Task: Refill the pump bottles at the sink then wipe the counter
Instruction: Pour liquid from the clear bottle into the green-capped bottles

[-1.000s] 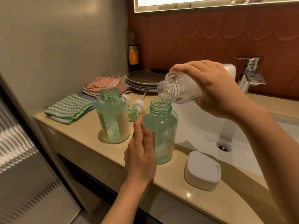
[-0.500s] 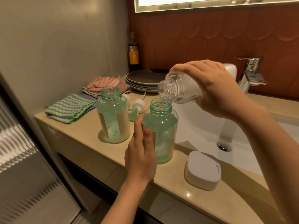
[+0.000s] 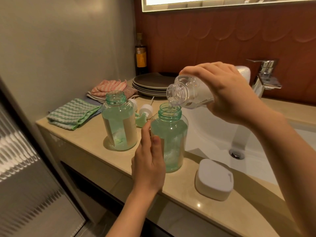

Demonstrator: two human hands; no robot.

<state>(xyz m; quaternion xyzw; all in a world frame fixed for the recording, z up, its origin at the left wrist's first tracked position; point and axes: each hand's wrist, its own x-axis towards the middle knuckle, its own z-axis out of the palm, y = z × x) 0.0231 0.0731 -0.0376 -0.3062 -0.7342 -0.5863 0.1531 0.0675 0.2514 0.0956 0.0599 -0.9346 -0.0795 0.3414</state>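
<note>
Two green-tinted pump bottles stand uncapped on the beige counter [image 3: 89, 134]. My left hand [image 3: 150, 161] grips the nearer green bottle [image 3: 171, 137] at its lower side, holding it upright. My right hand [image 3: 227, 93] holds a clear plastic refill bottle [image 3: 186, 93] tilted with its mouth over the green bottle's neck, and a thin stream of clear liquid runs in. The other green bottle [image 3: 119, 124] stands to the left, partly filled. Two pump heads [image 3: 143, 112] lie behind the bottles. A green striped cloth [image 3: 73, 115] lies folded at the counter's left end.
A white lidded box [image 3: 213, 180] sits near the counter's front edge, beside the white sink basin [image 3: 213, 134]. The chrome tap [image 3: 265, 77] stands at the right. Stacked plates [image 3: 150, 84], a pink striped cloth [image 3: 107, 88] and a dark bottle [image 3: 141, 55] sit at the back.
Both hands and the bottles stay almost where they were. The clear bottle keeps pouring into the nearer green bottle.
</note>
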